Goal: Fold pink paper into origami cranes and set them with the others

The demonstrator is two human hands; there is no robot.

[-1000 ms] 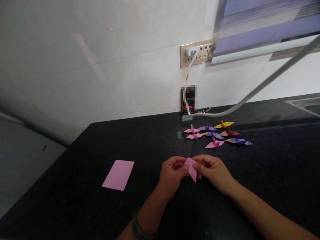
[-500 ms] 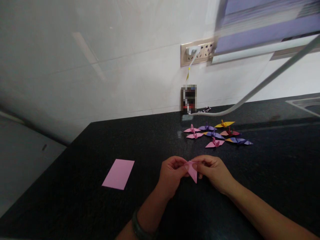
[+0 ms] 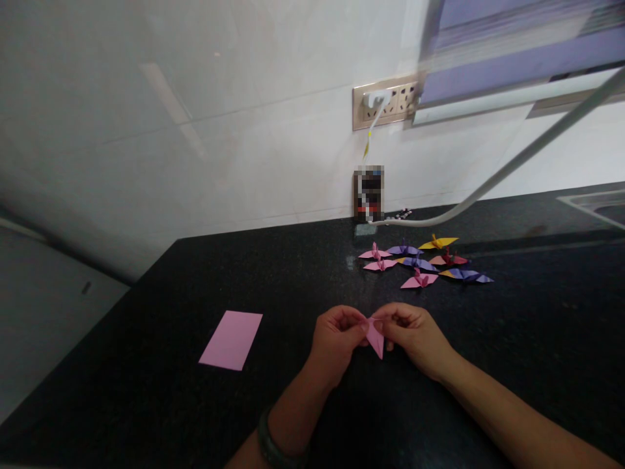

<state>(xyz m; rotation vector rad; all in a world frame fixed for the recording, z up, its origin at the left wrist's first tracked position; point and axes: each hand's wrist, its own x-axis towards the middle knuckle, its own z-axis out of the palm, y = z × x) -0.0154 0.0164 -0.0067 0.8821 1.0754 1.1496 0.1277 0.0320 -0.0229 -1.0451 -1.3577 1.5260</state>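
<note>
Between my two hands is a small folded piece of pink origami paper [image 3: 375, 339], its pointed end hanging down toward me. My left hand [image 3: 338, 335] pinches its left side with thumb and fingers. On the other side, my right hand [image 3: 409, 331] grips the upper right edge the same way, its thumb on the front. The fingertips cover the top of the fold. Beyond the hands lie several finished paper cranes, among them a pink crane [image 3: 420, 280], a yellow crane [image 3: 438, 242] and a purple one [image 3: 467, 275].
A pink sheet stack [image 3: 231, 341] lies to the left on the black countertop [image 3: 161, 312]. By the wall stands a phone-like, blurred-out object [image 3: 370, 194]. A white cable [image 3: 469, 202] runs right from it, below a wall socket [image 3: 385, 103].
Both hands keep their hold on the folded paper. Its lower point has shifted slightly left, and the fingertips have moved very little.
</note>
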